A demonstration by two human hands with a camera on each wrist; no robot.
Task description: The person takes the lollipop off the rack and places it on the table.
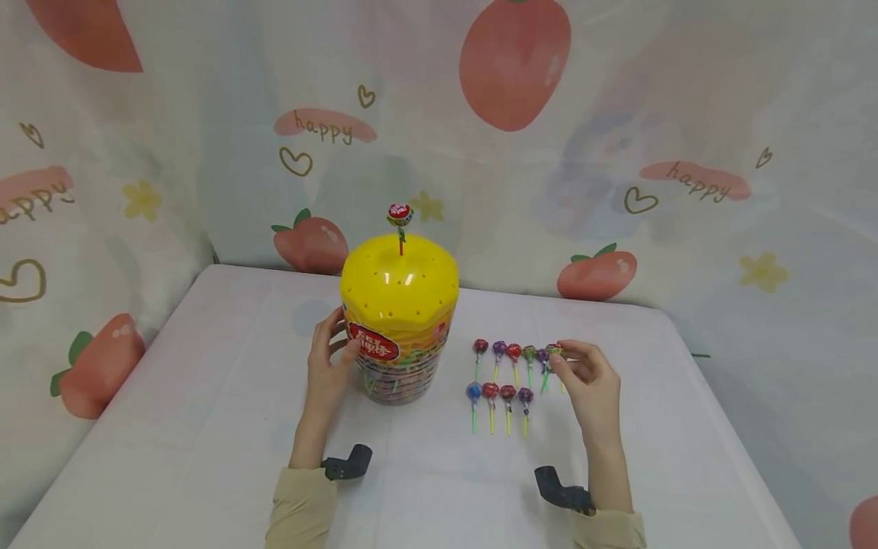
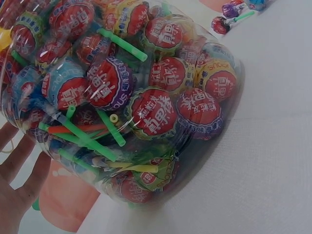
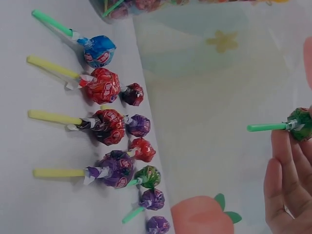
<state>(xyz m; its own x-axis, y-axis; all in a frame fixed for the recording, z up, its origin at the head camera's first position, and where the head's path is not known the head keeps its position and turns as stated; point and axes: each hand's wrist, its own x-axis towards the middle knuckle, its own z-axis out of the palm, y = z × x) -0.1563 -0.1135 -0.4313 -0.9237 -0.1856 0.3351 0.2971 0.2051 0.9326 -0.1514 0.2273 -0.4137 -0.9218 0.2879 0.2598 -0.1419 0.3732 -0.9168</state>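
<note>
A large clear jar [image 1: 401, 374] with a yellow lid [image 1: 384, 293] stands on the table, packed with wrapped lollipops. One lollipop [image 1: 399, 214] stands upright in the lid on a red stick. My left hand [image 1: 329, 374] rests on the jar's left side, its fingers spread along the wall and the thumb toward the front. Between the fingertips of my right hand [image 1: 590, 377] is a green-wrapped lollipop [image 3: 298, 124] with a green stick, raised above the table. Below that hand, the end of the back row of lollipops is partly hidden.
Two rows of lollipops lie right of the jar; the front row begins with a blue lollipop [image 1: 474, 391], the back row with a dark red lollipop [image 1: 481, 346]. A white cloth covers the table [image 1: 439, 488]. A printed curtain [image 1: 439, 152] hangs behind.
</note>
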